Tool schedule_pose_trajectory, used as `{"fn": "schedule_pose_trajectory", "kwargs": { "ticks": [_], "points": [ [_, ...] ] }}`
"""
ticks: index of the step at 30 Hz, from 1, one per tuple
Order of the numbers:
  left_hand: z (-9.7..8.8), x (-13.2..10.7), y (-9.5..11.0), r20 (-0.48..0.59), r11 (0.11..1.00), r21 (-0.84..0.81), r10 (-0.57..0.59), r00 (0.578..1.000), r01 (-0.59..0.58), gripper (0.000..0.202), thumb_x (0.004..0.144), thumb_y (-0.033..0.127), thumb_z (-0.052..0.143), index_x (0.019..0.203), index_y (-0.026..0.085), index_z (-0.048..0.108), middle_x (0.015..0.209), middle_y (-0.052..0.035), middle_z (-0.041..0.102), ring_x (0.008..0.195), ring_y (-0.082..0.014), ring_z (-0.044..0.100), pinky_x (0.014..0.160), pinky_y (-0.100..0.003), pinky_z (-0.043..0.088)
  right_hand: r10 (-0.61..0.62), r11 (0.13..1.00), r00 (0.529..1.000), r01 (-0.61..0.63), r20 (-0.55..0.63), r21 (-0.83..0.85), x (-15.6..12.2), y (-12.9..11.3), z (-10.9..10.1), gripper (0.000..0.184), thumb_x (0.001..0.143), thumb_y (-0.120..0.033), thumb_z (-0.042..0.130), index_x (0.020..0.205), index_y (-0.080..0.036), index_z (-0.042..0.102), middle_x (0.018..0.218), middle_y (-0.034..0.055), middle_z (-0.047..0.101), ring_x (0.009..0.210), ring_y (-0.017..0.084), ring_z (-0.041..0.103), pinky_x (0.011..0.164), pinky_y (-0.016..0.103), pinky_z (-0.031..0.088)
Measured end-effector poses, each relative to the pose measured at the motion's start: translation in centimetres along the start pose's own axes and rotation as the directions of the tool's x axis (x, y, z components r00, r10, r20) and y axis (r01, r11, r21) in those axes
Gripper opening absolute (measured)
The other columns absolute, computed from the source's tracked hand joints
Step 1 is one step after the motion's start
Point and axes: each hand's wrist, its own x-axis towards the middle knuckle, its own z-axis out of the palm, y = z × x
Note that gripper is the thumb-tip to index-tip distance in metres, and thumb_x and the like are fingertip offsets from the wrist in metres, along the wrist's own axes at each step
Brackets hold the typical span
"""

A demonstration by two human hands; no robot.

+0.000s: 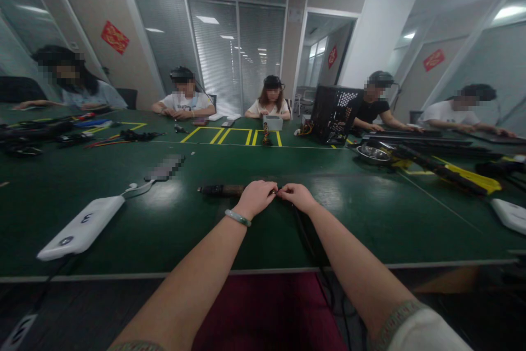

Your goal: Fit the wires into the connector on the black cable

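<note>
The dark rod-shaped tool lay on the green worktop, midway along its near edge and a little in from it, with its long axis running left to right. Its left half stuck out bare beyond the left hand, whose grip was closed over the middle of it. The right hand met it from the right, fingertips pinched shut at the tool's right end. A black cable ran from there back over the near edge. A white flat device lay well apart toward the near left corner.
</note>
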Motion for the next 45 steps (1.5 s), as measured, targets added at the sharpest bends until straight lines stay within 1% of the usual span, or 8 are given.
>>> {"fn": "schedule_pose_trajectory", "kwargs": {
  "ticks": [3, 8, 16, 24, 32, 35, 40, 45],
  "points": [
    [-0.1, -0.29, 0.13, 0.0, 1.0, -0.01, -0.001, 1.0, 0.001, 0.017, 0.089, 0.027, 0.052, 0.102, 0.022, 0.062, 0.101, -0.0048, 0.066, 0.095, -0.0208, 0.06, 0.088, -0.034, 0.042, 0.001, 1.0, 1.0, -0.001, 0.003, 0.018, -0.39, -0.08, -0.05, 0.025, 0.076, -0.042, 0.066, 0.081, -0.018, 0.072, 0.074, 0.0014, 0.069, 0.068, 0.014, 0.06, 0.063, 0.023, 0.044],
    [-0.09, -0.41, 0.16, -0.005, 1.0, -0.014, -0.005, 1.0, 0.005, 0.017, 0.089, 0.028, 0.053, 0.102, 0.023, 0.062, 0.103, -0.0045, 0.066, 0.096, -0.0206, 0.059, 0.088, -0.034, 0.043, 0.008, 0.999, 1.0, -0.007, -0.007, 0.05, -0.45, -0.12, -0.17, 0.026, 0.075, -0.042, 0.067, 0.08, -0.017, 0.071, 0.073, 0.0019, 0.069, 0.068, 0.015, 0.061, 0.062, 0.023, 0.045],
    [0.07, -0.49, -0.28, -0.029, 1.0, -0.013, -0.01, 1.0, 0.01, 0.019, 0.087, 0.033, 0.056, 0.104, 0.023, 0.059, 0.095, -0.0035, 0.065, 0.091, -0.0209, 0.06, 0.082, -0.033, 0.043, 0.009, 0.999, 1.0, -0.007, -0.024, 0.054, -0.41, 0.08, -0.14, 0.03, 0.072, -0.045, 0.068, 0.077, -0.016, 0.069, 0.07, 0.0015, 0.067, 0.063, 0.014, 0.058, 0.056, 0.022, 0.043],
    [-0.44, -0.49, -0.03, -0.014, 0.999, -0.041, 0.014, 1.0, -0.015, 0.017, 0.089, 0.031, 0.054, 0.103, 0.023, 0.061, 0.098, -0.0036, 0.066, 0.094, -0.0202, 0.06, 0.087, -0.033, 0.043, 0.008, 1.0, 0.999, -0.007, -0.042, 0.03, -0.44, 0.09, -0.01, 0.029, 0.072, -0.045, 0.068, 0.076, -0.016, 0.068, 0.07, 0.0002, 0.066, 0.064, 0.013, 0.058, 0.056, 0.021, 0.042],
    [-0.17, -0.49, -0.06, -0.015, 0.998, -0.068, -0.004, 1.0, 0.003, 0.018, 0.089, 0.03, 0.052, 0.101, 0.023, 0.063, 0.1, -0.0037, 0.066, 0.095, -0.0205, 0.059, 0.088, -0.034, 0.042, 0.002, 1.0, 0.999, -0.001, -0.052, 0.012, -0.64, -0.39, -0.09, 0.028, 0.074, -0.044, 0.066, 0.077, -0.016, 0.069, 0.071, 0.0014, 0.067, 0.065, 0.014, 0.058, 0.057, 0.022, 0.042],
    [-0.28, -0.52, 0.0, -0.027, 0.997, -0.073, -0.002, 1.0, 0.0, 0.017, 0.09, 0.03, 0.051, 0.1, 0.023, 0.062, 0.101, -0.0034, 0.066, 0.096, -0.0208, 0.059, 0.088, -0.035, 0.042, -0.002, 1.0, 0.998, 0.002, -0.059, 0.001, -0.73, -0.55, -0.05, 0.029, 0.075, -0.045, 0.065, 0.078, -0.017, 0.069, 0.07, 0.0013, 0.066, 0.064, 0.014, 0.058, 0.056, 0.022, 0.042],
    [-0.49, -0.54, 0.0, -0.005, 0.997, -0.072, -0.019, 1.0, 0.019, 0.018, 0.09, 0.031, 0.051, 0.103, 0.023, 0.061, 0.099, -0.0031, 0.065, 0.093, -0.0201, 0.06, 0.084, -0.033, 0.043, -0.014, 1.0, 0.997, 0.012, -0.072, -0.029, -0.82, -0.75, -0.1, 0.028, 0.076, -0.044, 0.065, 0.078, -0.017, 0.069, 0.071, 0.0013, 0.067, 0.064, 0.014, 0.059, 0.056, 0.022, 0.042],
    [-0.21, -0.4, -0.14, -0.002, 0.997, -0.066, -0.025, 1.0, 0.025, 0.016, 0.089, 0.032, 0.053, 0.098, 0.023, 0.062, 0.095, -0.0025, 0.065, 0.091, -0.0202, 0.06, 0.081, -0.033, 0.043, -0.036, 0.996, 0.997, 0.031, -0.065, -0.085, -0.84, -0.77, -0.06, 0.027, 0.078, -0.044, 0.064, 0.08, -0.017, 0.069, 0.072, 0.001, 0.068, 0.065, 0.013, 0.059, 0.057, 0.021, 0.042]
  ]
}}
